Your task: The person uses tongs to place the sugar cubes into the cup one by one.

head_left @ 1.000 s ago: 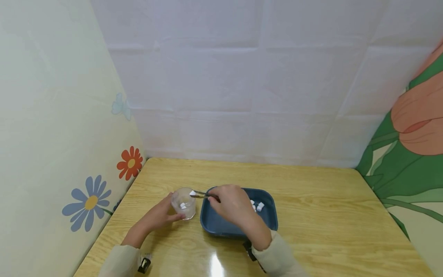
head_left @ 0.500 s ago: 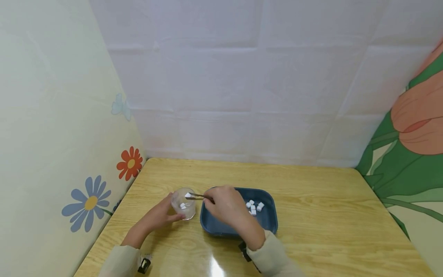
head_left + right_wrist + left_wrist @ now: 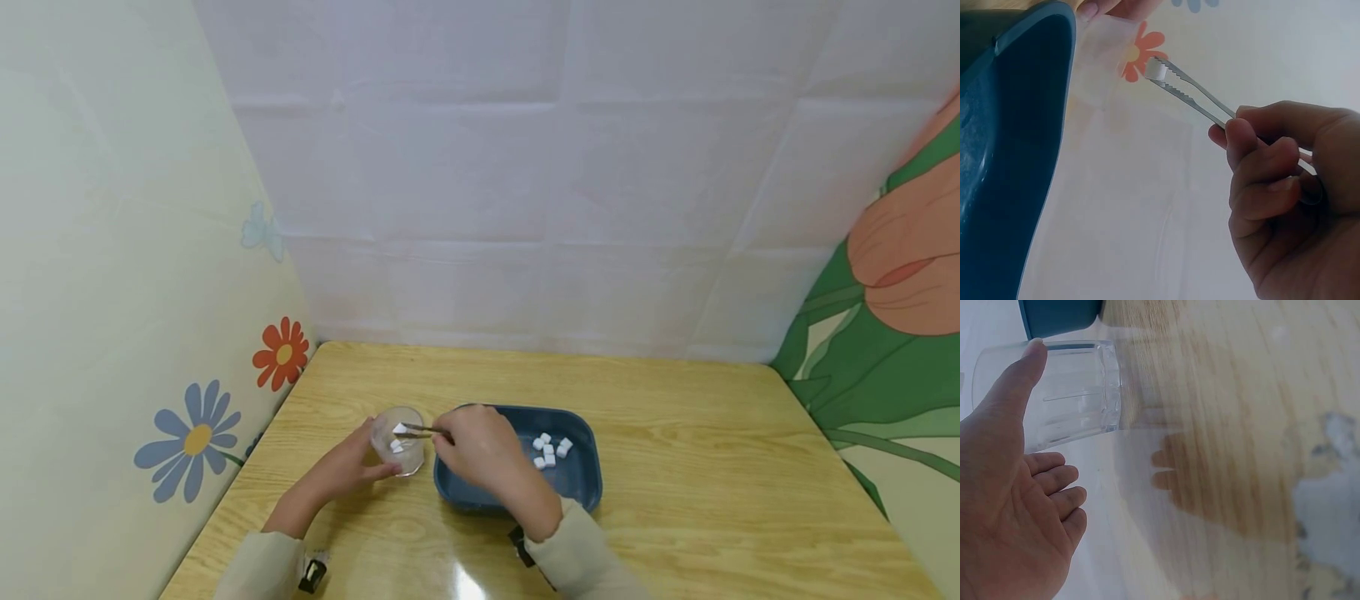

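Grips slim metal tongs [image 3: 1200,110] in the right hand [image 3: 480,442], with thumb and fingers curled round the shanks and with serrated tips parted only enough to pinch one white cube [image 3: 1155,70]. In the head view, holds that cube within the outline of the glass [image 3: 1079,387]; cannot tell how deep. Clasps the glass in the left hand [image 3: 348,467] from about eight o'clock, between thumb and fingers, around a second cube [image 3: 397,446] lying inside. Works over a glossy wood-grain table [image 3: 690,467], with a blue tray [image 3: 581,483] just beside the glass at three o'clock, bearing loose cubes [image 3: 550,460] on its own three o'clock side. Faces a creased white sheet [image 3: 480,208] at twelve, a red flower [image 3: 284,354] and a blue flower [image 3: 197,437] at ten, a pink tulip [image 3: 907,258] at two. Leaves a narrow gap between glass and tray; has wide wood from the tray's three o'clock side to the table's right edge, and a shallower strip from its twelve o'clock rim to the sheet.
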`<state>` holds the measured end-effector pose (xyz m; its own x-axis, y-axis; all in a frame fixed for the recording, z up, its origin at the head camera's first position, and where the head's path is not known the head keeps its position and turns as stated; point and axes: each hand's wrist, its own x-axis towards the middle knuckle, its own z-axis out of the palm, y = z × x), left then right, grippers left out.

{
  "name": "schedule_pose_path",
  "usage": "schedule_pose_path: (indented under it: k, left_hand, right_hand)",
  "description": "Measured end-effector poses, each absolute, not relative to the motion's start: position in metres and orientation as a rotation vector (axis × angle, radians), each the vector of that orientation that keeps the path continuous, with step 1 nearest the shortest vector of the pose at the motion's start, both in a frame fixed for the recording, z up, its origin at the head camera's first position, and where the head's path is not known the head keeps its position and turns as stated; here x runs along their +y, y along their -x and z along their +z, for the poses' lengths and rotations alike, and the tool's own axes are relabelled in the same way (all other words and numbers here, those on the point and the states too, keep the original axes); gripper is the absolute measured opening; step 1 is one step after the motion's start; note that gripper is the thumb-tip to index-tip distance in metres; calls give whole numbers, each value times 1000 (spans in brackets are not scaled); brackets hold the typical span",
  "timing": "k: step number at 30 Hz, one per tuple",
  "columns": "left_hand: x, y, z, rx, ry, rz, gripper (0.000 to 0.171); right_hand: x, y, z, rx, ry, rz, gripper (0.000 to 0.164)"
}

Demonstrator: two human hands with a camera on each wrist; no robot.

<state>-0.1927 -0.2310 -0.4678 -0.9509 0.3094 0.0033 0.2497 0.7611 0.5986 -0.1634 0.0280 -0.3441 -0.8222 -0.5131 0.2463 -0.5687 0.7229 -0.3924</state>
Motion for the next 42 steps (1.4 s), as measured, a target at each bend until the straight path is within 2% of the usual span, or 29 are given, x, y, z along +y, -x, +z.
schedule_pose_path:
  k: [42]
  left_hand:
    - [-230, 193, -467, 2818, -397, 966, 89]
  right_hand:
    - [8, 172, -364, -2878, -903, 616, 18]
